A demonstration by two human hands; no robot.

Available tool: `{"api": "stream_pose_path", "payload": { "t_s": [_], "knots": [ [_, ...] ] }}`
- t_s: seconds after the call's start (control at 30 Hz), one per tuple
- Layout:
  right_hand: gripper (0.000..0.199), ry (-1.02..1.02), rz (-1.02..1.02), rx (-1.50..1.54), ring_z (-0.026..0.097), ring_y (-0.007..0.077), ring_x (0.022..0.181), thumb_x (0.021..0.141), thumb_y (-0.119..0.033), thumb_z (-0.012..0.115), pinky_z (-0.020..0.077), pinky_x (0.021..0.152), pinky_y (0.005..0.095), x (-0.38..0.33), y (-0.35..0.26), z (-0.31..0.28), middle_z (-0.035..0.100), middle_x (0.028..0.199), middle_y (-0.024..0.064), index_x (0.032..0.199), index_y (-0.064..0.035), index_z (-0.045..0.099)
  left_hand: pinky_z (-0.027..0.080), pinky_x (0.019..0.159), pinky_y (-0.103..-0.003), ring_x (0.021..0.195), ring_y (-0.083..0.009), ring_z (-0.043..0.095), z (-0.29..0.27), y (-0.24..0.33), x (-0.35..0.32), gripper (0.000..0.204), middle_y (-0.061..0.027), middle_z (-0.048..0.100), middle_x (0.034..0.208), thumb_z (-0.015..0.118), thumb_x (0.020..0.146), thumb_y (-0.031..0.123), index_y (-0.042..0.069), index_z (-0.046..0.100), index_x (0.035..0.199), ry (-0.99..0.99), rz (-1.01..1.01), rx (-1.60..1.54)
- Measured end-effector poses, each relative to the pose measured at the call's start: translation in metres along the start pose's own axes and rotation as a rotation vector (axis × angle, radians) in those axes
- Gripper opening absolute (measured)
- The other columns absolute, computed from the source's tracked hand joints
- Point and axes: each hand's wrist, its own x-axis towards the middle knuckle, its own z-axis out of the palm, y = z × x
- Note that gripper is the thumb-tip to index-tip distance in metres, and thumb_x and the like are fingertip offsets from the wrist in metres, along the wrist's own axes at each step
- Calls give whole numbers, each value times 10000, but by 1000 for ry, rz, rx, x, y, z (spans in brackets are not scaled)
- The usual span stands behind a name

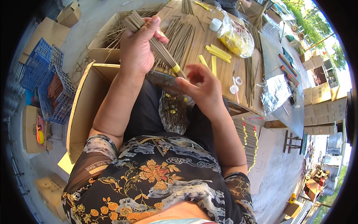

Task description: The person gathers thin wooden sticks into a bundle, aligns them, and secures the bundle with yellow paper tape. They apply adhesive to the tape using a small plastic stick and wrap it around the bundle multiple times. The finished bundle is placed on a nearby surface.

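Note:
My left hand [140,44] is closed round a bundle of thin brown incense sticks [160,47], holding it slantwise above the table's near edge. A yellow paper band [176,68] circles the bundle near its lower end. At that end is my right hand [203,84], its fingers curled and its thumb and forefinger on either side of the stick ends. Behind the bundle, many loose incense sticks [179,39] lie on the wooden table [203,31]. Yellow paper strips [218,53] rest to the right of them.
A clear bag of yellow strips [235,37] and a white tub [215,24] stand farther back. Cardboard boxes [87,104] sit at my left, with blue crates [56,93] beyond. Banded bundles [248,142] lie at lower right. Another person [227,4] is across the table.

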Motion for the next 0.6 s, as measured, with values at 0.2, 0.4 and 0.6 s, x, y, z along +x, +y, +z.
{"api": "stream_pose_path", "payload": {
  "t_s": [0.2,0.4,0.6],
  "knots": [
    [273,-251,188,29,535,94,581,792,-208,638,446,544,231,17,18,26,534,645,30,906,6,510,456,606,-296,606,-128,522,3,-15,-3,122,-21,524,656,610,818,166,62,564,864,-132,-301,-76],
    [246,-505,567,643,388,62,348,828,-235,608,302,316,209,15,26,26,431,494,-9,739,-79,440,387,490,-217,501,-79,422,-15,-40,24,224,26,442,598,551,862,269,89,471,756,-188,-518,-335],
    [244,-409,687,462,393,68,352,848,-250,576,315,317,216,20,43,24,414,491,-5,728,-83,445,360,451,-202,474,-60,412,-17,-76,40,203,30,411,543,582,843,257,94,484,772,-104,-527,-212]
  ]
}}
